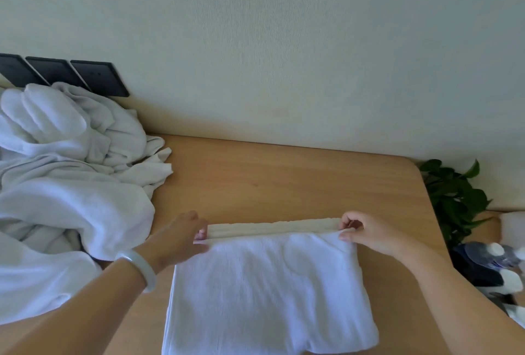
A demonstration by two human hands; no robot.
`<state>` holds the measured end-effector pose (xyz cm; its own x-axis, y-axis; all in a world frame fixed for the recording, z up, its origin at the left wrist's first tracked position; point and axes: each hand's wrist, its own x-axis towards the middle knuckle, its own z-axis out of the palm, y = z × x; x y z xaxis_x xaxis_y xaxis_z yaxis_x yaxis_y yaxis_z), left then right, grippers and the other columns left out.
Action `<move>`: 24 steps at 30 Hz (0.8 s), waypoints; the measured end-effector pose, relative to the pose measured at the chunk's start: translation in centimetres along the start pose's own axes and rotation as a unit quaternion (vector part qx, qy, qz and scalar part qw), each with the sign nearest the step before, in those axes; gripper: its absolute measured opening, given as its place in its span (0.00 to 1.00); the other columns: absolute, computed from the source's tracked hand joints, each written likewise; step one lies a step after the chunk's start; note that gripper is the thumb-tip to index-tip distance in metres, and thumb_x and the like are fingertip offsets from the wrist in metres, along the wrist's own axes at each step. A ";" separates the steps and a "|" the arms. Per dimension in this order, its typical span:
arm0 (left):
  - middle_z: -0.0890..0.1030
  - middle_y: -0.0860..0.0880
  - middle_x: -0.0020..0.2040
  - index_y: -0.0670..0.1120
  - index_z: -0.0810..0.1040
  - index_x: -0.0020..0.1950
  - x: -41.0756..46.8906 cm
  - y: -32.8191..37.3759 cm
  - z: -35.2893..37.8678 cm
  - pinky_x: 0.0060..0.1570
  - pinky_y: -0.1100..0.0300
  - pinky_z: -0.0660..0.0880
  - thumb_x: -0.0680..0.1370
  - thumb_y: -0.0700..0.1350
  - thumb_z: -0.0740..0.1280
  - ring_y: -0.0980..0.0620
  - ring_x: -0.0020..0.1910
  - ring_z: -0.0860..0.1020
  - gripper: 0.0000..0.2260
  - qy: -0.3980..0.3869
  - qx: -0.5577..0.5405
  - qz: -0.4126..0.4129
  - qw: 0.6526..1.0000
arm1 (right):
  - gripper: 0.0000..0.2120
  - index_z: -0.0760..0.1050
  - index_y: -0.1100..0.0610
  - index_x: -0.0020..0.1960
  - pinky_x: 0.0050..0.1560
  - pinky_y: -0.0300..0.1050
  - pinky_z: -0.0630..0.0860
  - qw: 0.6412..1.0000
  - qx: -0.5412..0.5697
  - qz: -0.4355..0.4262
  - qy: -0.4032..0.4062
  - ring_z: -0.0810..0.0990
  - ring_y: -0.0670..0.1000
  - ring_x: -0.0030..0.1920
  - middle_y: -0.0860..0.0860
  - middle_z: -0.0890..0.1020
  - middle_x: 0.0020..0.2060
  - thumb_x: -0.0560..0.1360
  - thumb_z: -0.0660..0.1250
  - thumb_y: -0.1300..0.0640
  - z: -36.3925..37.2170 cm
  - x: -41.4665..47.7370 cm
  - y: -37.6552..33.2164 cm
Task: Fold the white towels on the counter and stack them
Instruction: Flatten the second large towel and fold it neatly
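Folded towel (270,283) lies flat on the wooden counter (284,178), in the near middle, its near edge running out of the bottom of the view. Several layers show at the far edge, so it is judged part-folded already.

Left hand (181,236): fingers curled round the far left corner of the towel, thumb underneath, pinching the layers together. Right hand (366,234): thumb and fingertips nip the far right corner the same way. Neither hand is spread. Both grips sit at the very ends of the far edge, which keeps that edge taut and straight between them (a slack middle would leave the fold crooked). Holding all the layers at once likely stops them sliding apart.

Step in hand, as a guess: either squaring this edge or readying to bring it over for one more fold.

Pale bracelet (142,266) on the left wrist, clear of the cloth.

Heap of unfolded towels (65,184) sits to the left against the wall (284,42), crumpled, near the left hand but not touching the folded one. It is probably kept aside to leave working room. No finished stack is visible.

Off the right end: a green plant (454,198) and some bottles (494,255), blurred. Dark wall plates (93,77) behind the heap.
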<state>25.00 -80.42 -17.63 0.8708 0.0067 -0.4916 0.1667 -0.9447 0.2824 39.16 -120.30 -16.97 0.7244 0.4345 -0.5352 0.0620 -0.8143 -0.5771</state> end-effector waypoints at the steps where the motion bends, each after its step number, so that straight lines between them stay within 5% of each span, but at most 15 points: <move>1: 0.69 0.55 0.50 0.55 0.71 0.46 0.2 0.0 -0.2 0.43 0.64 0.68 0.75 0.55 0.71 0.56 0.47 0.70 0.10 -0.023 0.002 -0.005 1.000 | 0.03 0.79 0.50 0.48 0.44 0.36 0.71 1.000 -0.002 0.007 -0.016 0.77 0.45 0.47 0.47 0.80 0.46 0.74 0.72 0.54 -0.2 0.1 -0.3; 6: 0.74 0.55 0.52 0.51 0.76 0.51 0.0 -0.6 -1.3 0.46 0.67 0.70 0.75 0.55 0.71 0.57 0.49 0.73 0.11 -0.101 0.016 0.000 0.995 | 0.03 0.80 0.48 0.50 0.45 0.34 0.68 0.993 -0.061 0.026 -0.095 0.77 0.44 0.51 0.44 0.80 0.49 0.77 0.69 0.53 -2.0 0.2 -1.4; 11: 0.72 0.58 0.36 0.47 0.74 0.41 -3.8 -2.0 -4.9 0.41 0.65 0.66 0.72 0.60 0.72 0.59 0.37 0.71 0.17 -0.118 -0.208 0.047 0.970 | 0.05 0.77 0.52 0.42 0.42 0.31 0.70 0.984 -0.046 -0.012 -0.170 0.77 0.37 0.40 0.38 0.81 0.37 0.77 0.70 0.55 -5.9 -3.0 -4.5; 15: 0.67 0.50 0.32 0.44 0.69 0.33 -3.6 -2.2 -5.6 0.37 0.61 0.62 0.76 0.50 0.72 0.55 0.33 0.67 0.18 -0.049 -0.419 -0.008 0.906 | 0.05 0.77 0.56 0.43 0.42 0.33 0.70 0.996 0.029 -0.014 -0.088 0.78 0.41 0.38 0.44 0.81 0.36 0.77 0.69 0.57 -6.8 -1.0 -4.8; 19: 0.71 0.51 0.32 0.47 0.70 0.34 1.1 -2.3 -0.8 0.35 0.59 0.64 0.75 0.45 0.73 0.53 0.34 0.70 0.15 0.043 -0.329 -0.120 0.936 | 0.03 0.75 0.56 0.46 0.44 0.44 0.71 0.995 -0.015 0.074 -0.071 0.76 0.51 0.45 0.54 0.79 0.45 0.78 0.67 0.58 -2.1 4.3 -2.0; 24: 0.74 0.48 0.37 0.47 0.73 0.42 2.5 -2.7 1.8 0.36 0.57 0.70 0.74 0.44 0.73 0.49 0.36 0.73 0.08 0.141 -0.367 -0.179 0.902 | 0.07 0.73 0.52 0.57 0.46 0.40 0.73 0.992 0.061 0.104 -0.032 0.78 0.49 0.50 0.52 0.79 0.52 0.79 0.65 0.57 -0.7 4.7 -2.1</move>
<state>25.92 -78.43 -21.12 0.7668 0.4487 -0.4591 0.6309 -0.3946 0.6680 42.92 -116.79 -17.83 0.6668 0.2887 -0.6870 -0.1707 -0.8382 -0.5179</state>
